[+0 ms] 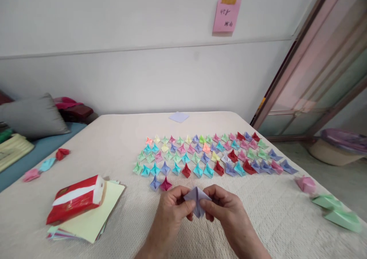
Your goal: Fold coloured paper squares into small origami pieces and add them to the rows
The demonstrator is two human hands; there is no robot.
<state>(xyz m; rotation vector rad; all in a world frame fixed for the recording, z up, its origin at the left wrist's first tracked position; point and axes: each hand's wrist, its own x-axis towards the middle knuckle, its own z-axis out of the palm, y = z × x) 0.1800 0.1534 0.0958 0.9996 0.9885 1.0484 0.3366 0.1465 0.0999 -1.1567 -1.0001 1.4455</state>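
Note:
A small folded piece of light purple paper is held up between both hands near the bottom middle of the head view. My left hand pinches its left side, thumb on the front face. On the right side, my right hand grips it the same way, with the thumb near the centre crease. Just beyond the hands stand a folded blue piece and a magenta piece. Several rows of small folded paper pieces in many colours lie behind them.
A red and white packet lies on a stack of coloured paper at the left. Red, blue and pink paper pieces are farther left. Pink and green folded pieces lie by the right edge. A purple sheet is near the wall.

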